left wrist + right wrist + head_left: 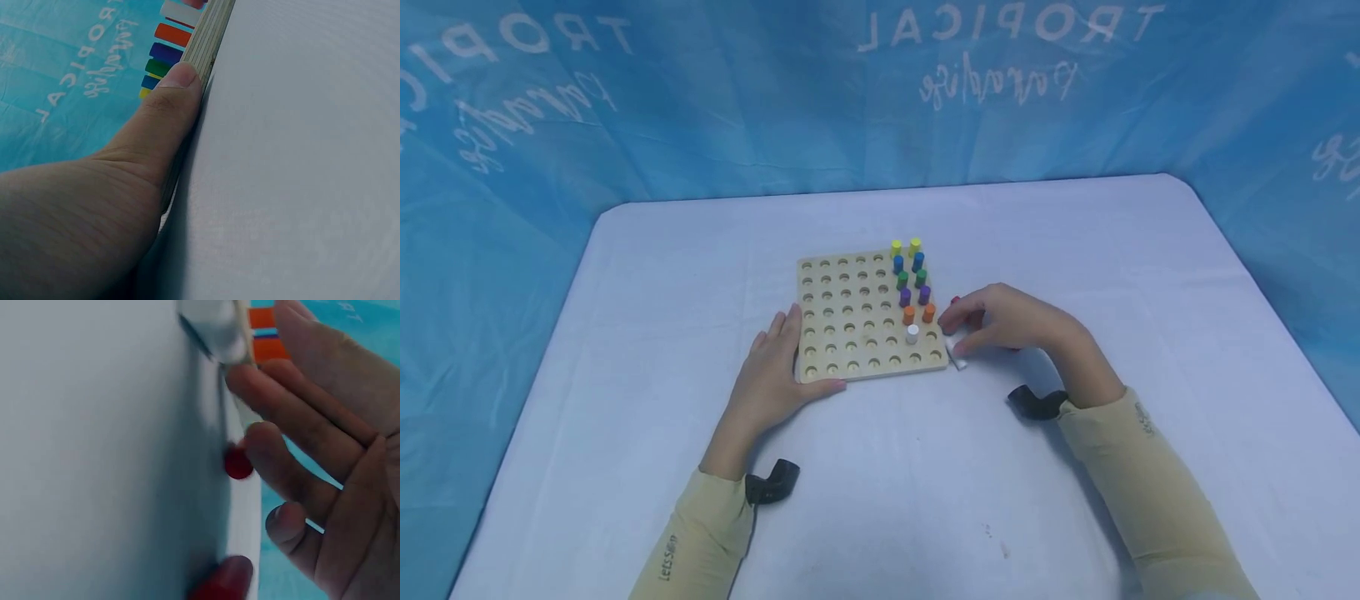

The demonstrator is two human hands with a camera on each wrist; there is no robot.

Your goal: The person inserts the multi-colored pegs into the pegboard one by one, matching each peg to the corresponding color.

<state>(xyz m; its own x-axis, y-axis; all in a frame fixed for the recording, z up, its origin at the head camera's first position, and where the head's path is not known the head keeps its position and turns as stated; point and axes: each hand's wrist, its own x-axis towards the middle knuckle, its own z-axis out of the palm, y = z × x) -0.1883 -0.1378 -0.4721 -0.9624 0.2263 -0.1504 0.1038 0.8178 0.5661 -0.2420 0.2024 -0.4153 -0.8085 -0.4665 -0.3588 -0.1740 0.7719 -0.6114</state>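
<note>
A square wooden pegboard [865,321] with rows of round holes lies on the table. My left hand [769,375] is spread around its near left corner, fingers along the left side and thumb [181,75] pressed to the front edge. Pairs of yellow, blue, green, purple and orange pegs stand in its two right columns. One white peg [912,334] stands in front of them. Just off the right edge lies another white peg [958,361], with the thumb and fingertips of my right hand [1000,317] right beside it, loosely bent and spread apart.
Red pegs [239,462] lie on the table under and around my right hand; one red peg [225,578] is nearer the wrist. A white cloth [880,467] covers the table. Blue printed curtains [760,100] hang behind and at both sides.
</note>
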